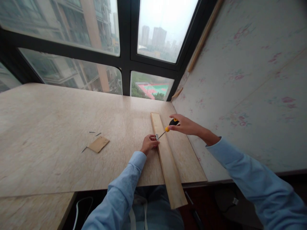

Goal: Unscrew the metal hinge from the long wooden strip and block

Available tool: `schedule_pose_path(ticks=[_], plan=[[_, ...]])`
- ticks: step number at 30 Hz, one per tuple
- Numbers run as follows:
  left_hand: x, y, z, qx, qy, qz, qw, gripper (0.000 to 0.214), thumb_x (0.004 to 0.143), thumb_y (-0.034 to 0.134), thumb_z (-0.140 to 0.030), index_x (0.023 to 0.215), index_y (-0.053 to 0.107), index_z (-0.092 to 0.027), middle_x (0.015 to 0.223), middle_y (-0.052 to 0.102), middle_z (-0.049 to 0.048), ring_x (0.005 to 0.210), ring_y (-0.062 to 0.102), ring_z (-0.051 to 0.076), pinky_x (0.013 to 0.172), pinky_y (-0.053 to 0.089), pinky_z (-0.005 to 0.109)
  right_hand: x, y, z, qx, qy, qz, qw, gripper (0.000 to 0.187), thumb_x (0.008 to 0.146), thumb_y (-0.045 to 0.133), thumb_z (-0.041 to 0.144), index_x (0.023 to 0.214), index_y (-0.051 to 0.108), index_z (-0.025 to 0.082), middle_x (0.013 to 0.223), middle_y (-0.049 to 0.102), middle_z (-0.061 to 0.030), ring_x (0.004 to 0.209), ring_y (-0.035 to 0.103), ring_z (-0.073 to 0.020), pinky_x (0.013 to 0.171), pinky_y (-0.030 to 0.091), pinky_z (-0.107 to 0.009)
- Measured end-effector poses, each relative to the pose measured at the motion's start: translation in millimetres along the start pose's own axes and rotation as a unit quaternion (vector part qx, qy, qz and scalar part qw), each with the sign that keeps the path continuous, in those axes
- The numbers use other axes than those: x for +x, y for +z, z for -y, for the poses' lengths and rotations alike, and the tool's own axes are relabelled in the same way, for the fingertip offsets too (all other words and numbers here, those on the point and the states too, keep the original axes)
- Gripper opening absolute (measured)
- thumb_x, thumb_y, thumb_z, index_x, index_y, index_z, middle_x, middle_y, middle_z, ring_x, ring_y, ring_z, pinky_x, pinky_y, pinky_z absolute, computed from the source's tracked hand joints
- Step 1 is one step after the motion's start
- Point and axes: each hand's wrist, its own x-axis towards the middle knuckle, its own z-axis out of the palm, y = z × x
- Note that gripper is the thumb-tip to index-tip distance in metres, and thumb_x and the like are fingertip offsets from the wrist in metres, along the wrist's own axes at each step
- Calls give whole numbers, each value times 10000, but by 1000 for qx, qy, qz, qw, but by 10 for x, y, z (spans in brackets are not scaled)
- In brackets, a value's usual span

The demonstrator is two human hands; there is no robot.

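Note:
A long wooden board (168, 163) lies on the stone-like sill, its near end jutting past the front edge. My left hand (150, 143) pinches a small metal hinge (157, 137) against the board's left edge. From the right, my right hand (183, 124) grips a screwdriver (167, 129) with a black and yellow handle. Its shaft slants down to the left, and the tip meets the hinge or sits just at it. Whether a screw is under the tip is too small to tell.
Left on the sill (59, 121) lie a small brown card (99, 144) and several thin metal pieces, which look like screws or nails. A dark-framed window (126, 64) rises behind, and a flowered wall (251, 95) bounds the right. A white cable (77, 210) hangs below the front edge.

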Motion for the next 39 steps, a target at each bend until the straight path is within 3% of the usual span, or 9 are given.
schedule_pose_path(ticks=[6,9,13,16,21,25,29,32,39], plan=[[11,-10,7,0,2,1,1000,505,511,833,-101,953,590,-118,800,684,63,688,655,174,566,528,266,4,15,65,-142,79,-23,986,343,943,415,447,930,610,165,795,672,-115,784,655,-243,678,441,-307],[26,-18,26,0,4,2,1000,510,510,838,-109,957,593,-118,800,686,65,689,657,177,567,533,272,14,-55,13,-94,-10,-5,995,173,869,525,239,1005,606,168,962,672,-104,908,635,-228,765,453,-309],[39,-28,44,-2,9,3,1000,540,502,854,-129,970,586,-117,811,692,76,704,665,185,579,537,278,-5,-86,-47,1,-77,39,996,522,736,632,149,1241,503,151,1248,582,-121,1085,582,-211,876,456,-296],[38,-32,43,-8,7,5,1000,565,489,871,-149,973,580,-120,831,695,86,714,671,192,598,541,291,-25,-16,-19,-39,-26,0,999,569,780,667,332,1273,470,129,1280,555,-170,1096,578,-243,867,460,-318],[29,-30,26,-15,-2,0,1000,592,468,882,-151,970,570,-118,839,693,93,719,672,198,605,543,302,-13,71,71,-167,96,-37,981,423,951,354,499,1014,583,150,832,680,-129,814,654,-253,713,463,-328],[27,-28,17,-10,-4,-4,1000,583,482,869,-140,980,566,-119,834,692,88,710,670,189,588,539,283,24,16,8,-114,-2,-36,993,199,891,486,256,1032,583,155,986,663,-119,933,628,-226,821,462,-329],[26,-29,16,-13,-4,-3,1000,594,476,873,-140,982,562,-117,830,695,91,701,672,189,583,539,281,25,-9,-92,33,-72,-6,997,563,719,616,143,1262,471,173,1233,567,-117,1087,579,-211,900,463,-333],[22,-33,17,-18,-1,-1,1000,606,470,882,-149,983,563,-115,837,698,95,704,677,192,595,542,287,-2,58,-70,6,-35,-42,998,626,725,694,304,1281,447,158,1306,511,-161,1147,545,-253,934,445,-372],[35,-30,27,-18,-7,-7,1000,604,466,885,-134,977,563,-111,850,696,104,697,676,188,593,542,286,-9,119,69,-140,91,-73,983,349,914,453,476,971,571,152,850,666,-136,828,638,-257,731,457,-342]])
